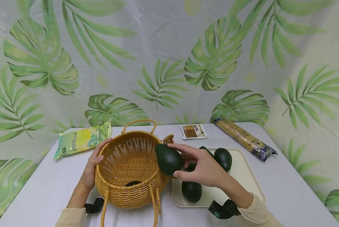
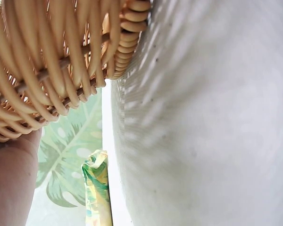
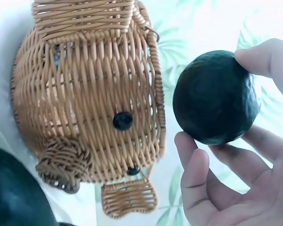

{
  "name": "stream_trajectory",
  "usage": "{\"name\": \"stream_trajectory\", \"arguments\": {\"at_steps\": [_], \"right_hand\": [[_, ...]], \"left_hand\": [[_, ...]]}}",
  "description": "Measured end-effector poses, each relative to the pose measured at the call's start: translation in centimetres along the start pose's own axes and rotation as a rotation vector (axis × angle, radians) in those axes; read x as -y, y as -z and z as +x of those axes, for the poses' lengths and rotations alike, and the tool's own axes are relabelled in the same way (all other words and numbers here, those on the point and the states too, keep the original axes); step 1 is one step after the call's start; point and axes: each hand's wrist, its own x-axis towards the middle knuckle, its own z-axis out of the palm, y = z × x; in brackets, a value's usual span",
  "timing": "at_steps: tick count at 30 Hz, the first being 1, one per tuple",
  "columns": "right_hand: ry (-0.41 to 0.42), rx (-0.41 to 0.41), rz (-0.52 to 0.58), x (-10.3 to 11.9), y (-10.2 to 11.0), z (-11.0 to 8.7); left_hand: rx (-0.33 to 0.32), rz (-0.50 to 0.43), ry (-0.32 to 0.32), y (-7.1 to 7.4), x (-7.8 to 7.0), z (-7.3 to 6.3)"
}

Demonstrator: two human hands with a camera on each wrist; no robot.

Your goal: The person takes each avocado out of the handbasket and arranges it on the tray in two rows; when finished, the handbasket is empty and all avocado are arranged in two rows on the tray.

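My right hand (image 1: 204, 165) pinches a dark green avocado (image 1: 169, 159) between thumb and fingertips, beside the right rim of the wicker basket (image 1: 129, 197). In the right wrist view the held avocado (image 3: 217, 96) appears next to the basket's woven side (image 3: 94, 89), which bears black button-like knobs. My left hand (image 1: 92, 167) grips the basket's left side at the rim. Low inside the basket, partly hidden by the near rim, shows a dark rounded thing (image 1: 133, 183). Several avocados lie on a cream tray (image 1: 243, 192), including one at the front left (image 1: 192, 191) and one at the back (image 1: 223, 159).
A green and yellow bag (image 1: 83, 140) lies behind the basket at left. Toward the back are a small white and brown packet (image 1: 193, 131) and a long pack of noodles (image 1: 243, 137). One basket handle (image 1: 139, 121) stands up at the back; another (image 1: 104, 205) hangs in front.
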Motion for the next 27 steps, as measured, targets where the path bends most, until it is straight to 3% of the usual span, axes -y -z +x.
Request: {"name": "stream_trajectory", "arguments": {"at_steps": [20, 27], "right_hand": [[-0.057, -0.044, 0.025, -1.8, 1.7, -3.2], [-0.114, -0.036, 0.102, -2.5, 2.0, -4.4]], "left_hand": [[-0.005, 0.001, 0.009, 0.0, -0.1, 0.0], [-0.004, 0.001, 0.008, -0.1, -0.1, 0.0]]}}
